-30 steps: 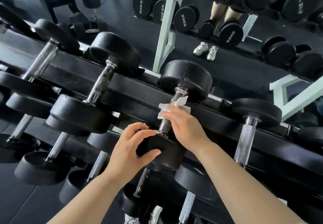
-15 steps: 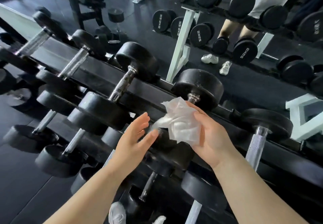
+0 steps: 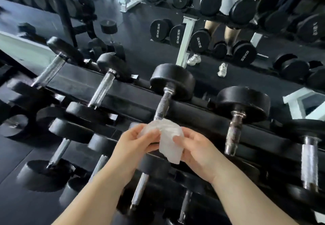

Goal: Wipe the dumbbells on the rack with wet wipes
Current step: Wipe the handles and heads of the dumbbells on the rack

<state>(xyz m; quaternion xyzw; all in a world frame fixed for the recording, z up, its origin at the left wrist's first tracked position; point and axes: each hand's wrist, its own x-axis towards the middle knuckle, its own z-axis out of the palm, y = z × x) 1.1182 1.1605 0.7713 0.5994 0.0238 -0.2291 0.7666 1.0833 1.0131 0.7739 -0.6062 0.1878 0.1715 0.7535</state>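
A crumpled white wet wipe (image 3: pixel 167 140) is pinched between both hands in front of the black rack (image 3: pixel 193 114). My left hand (image 3: pixel 135 145) grips its left side and my right hand (image 3: pixel 197 151) grips its right side. Just behind the wipe lies a black dumbbell (image 3: pixel 173 81) with a dark knurled handle; its near end is hidden by the wipe and hands. Another dumbbell (image 3: pixel 243 103) lies to the right, and two with shiny handles, one (image 3: pixel 105 84) closer and one (image 3: pixel 52 70) farther, lie to the left.
Lower rack tiers hold more dumbbells (image 3: pixel 47 173) below my arms. A mirror behind the rack reflects a second rack of dumbbells (image 3: pixel 198 42), a white rack post (image 3: pixel 186 40) and a person's legs in white shoes (image 3: pixel 221 70). Dark floor (image 3: pixel 17 154) lies to the left.
The right hand lifted the wipe off the dumbbell handle, and the left hand left the near dumbbell head and took hold of the wipe. The view shifted left along the rack.
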